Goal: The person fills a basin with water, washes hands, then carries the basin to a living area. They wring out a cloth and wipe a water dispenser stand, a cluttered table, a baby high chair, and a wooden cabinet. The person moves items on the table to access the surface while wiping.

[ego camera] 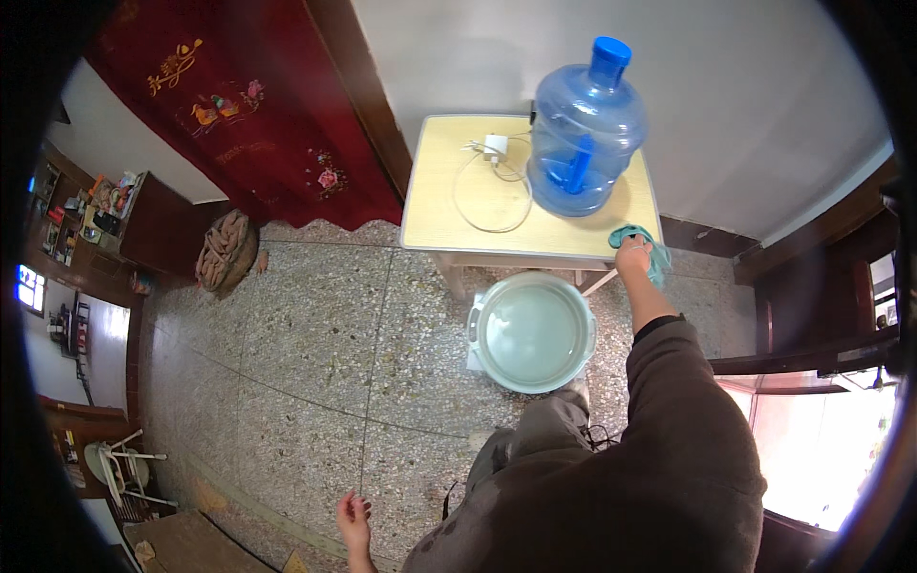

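My right hand (633,255) grips a green cloth (658,266) at the front right corner of a small table (437,208) with a pale yellow top. Part of the cloth hangs over the table's edge. Behind it on the tabletop stands a large clear blue water jug (589,136) with a blue cap. A white charger (495,147) lies to the jug's left, its cable looped beside it. Low at the left of my body, my left hand (354,517) is held away from everything, fingers loosely curled and apart. It holds nothing.
On the speckled floor before the table sits a pale green basin (534,336) of water, close to my legs. A red embroidered curtain (286,114) hangs at the left. A basket (228,251) of what look like sweet potatoes stands beyond. An upturned stool (122,469) is at far left.
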